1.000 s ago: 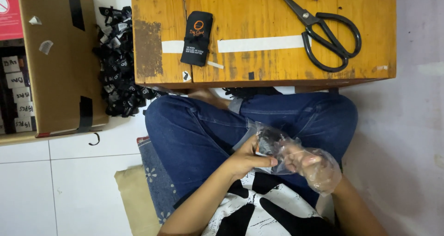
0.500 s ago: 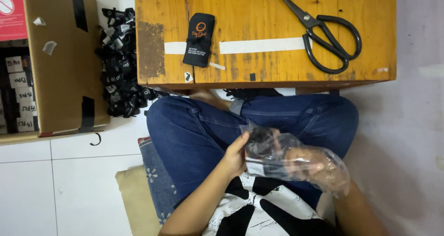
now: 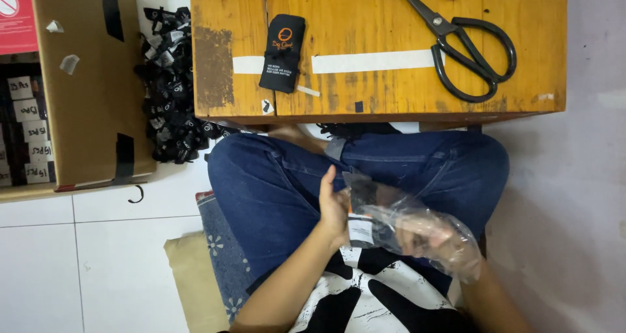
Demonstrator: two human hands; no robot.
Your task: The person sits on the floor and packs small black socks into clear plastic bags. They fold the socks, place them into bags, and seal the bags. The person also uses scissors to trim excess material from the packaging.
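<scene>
Clear plastic bag (image 3: 417, 225) between both hands, below the table edge (image 3: 378, 116).

scissors (image 3: 471, 47), wooden table (image 3: 391, 20), cardboard box (image 3: 85, 91)

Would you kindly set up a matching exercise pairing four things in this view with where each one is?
Things:
1. scissors
2. black pouch
3. clear plastic bag
4. cardboard box

Places:
A. on the floor, left of the wooden table
B. over the lap, around the right hand, with the left hand at its opening
C. right part of the tabletop
D. left part of the tabletop, across a white tape strip

Pairs: 1-C, 2-D, 3-B, 4-A
</scene>
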